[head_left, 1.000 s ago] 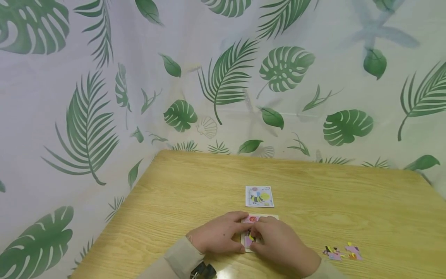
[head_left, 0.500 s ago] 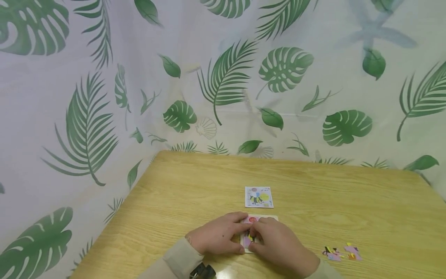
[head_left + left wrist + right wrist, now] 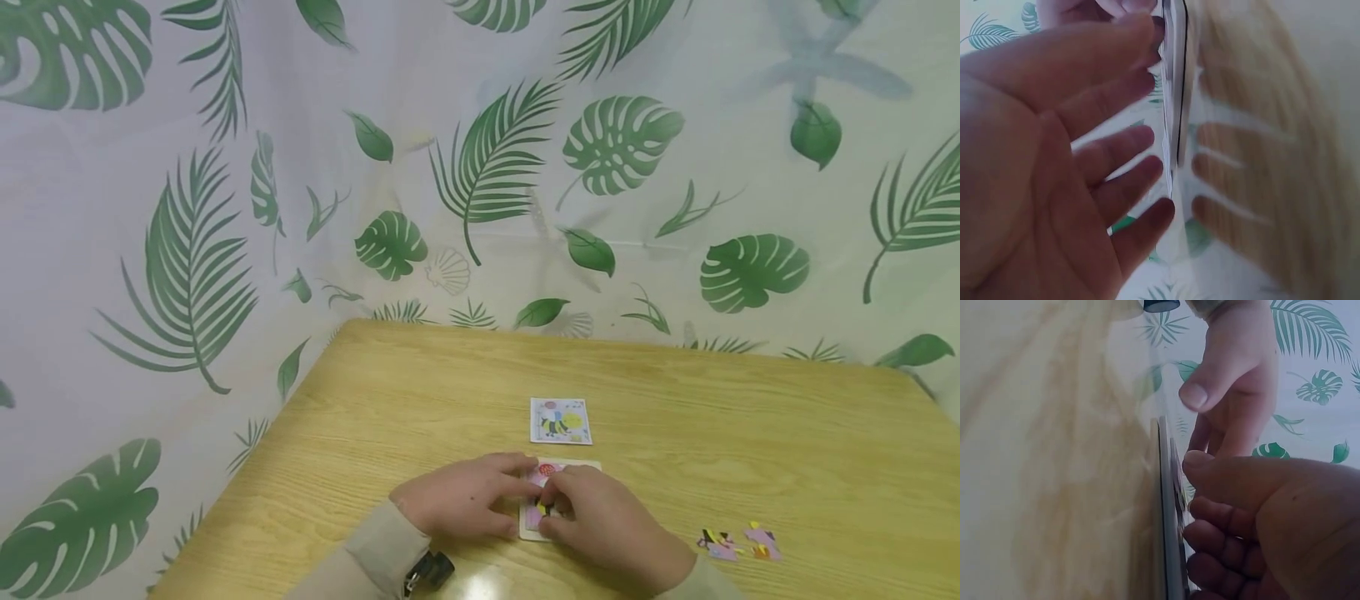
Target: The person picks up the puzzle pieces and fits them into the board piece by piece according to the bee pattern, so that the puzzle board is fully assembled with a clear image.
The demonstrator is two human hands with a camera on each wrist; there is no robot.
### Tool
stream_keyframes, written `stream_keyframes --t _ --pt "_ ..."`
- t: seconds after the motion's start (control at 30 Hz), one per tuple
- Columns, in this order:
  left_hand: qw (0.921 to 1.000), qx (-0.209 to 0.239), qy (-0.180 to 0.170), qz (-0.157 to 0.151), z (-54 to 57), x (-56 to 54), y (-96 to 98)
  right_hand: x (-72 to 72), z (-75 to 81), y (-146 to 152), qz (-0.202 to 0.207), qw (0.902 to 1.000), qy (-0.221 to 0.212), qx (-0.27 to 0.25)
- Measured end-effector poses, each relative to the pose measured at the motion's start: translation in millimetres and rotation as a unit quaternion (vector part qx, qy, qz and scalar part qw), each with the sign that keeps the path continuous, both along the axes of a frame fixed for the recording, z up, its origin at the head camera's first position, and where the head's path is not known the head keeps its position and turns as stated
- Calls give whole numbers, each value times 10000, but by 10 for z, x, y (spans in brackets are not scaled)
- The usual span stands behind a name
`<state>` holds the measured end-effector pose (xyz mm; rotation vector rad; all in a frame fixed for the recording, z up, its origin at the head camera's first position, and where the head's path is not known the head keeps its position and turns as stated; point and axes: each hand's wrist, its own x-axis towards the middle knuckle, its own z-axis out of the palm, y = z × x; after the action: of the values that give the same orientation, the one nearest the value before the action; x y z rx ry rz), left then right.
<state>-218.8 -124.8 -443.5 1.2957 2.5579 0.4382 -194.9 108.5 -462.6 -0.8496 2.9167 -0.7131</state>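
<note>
In the head view, a small jigsaw puzzle board (image 3: 530, 527) with a pale border lies flat on the table, its pink picture partly hidden by both hands. My right hand (image 3: 611, 521) is over its right side, fingers curled and thumb close to them, at a black-and-yellow puzzle piece (image 3: 543, 507). The right wrist view shows those fingertips right at the board's face. My left hand (image 3: 468, 497) is at the board's left edge with its fingers spread and fairly straight. The left wrist view shows that left hand (image 3: 1054, 169) with extended fingers beside the thin board (image 3: 1179, 94).
A square picture card (image 3: 561, 421) with a bee lies just beyond the board. To the right are two loose puzzle pieces (image 3: 718, 543), pink with black and yellow. The wooden table (image 3: 420, 375) meets a leaf-print curtain (image 3: 480, 275) at the back and left.
My left hand has eased slightly left, its thumb drawing off the board's lower left part. The right hand stays almost in place over the board.
</note>
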Motion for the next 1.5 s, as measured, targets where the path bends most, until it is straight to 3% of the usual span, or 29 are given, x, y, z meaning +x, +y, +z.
stream_keyframes --t 0.23,0.5,0.87,1.2,1.5 --pt "9985 -200 -33 -515 25 -13 -69 -10 63 100 117 9988 -352 -311" --pt "9952 -474 -16 -858 16 -29 -88 -19 37 167 576 9983 49 -115" --pt "9933 -687 21 -933 -23 -29 -83 -7 7 182 1089 9940 131 -39" --pt "9914 -742 508 -948 -15 20 -43 -13 -21 205 1305 9904 422 156" --pt "9927 -647 409 -928 8 7 -63 -32 9 202 1399 9891 421 168"
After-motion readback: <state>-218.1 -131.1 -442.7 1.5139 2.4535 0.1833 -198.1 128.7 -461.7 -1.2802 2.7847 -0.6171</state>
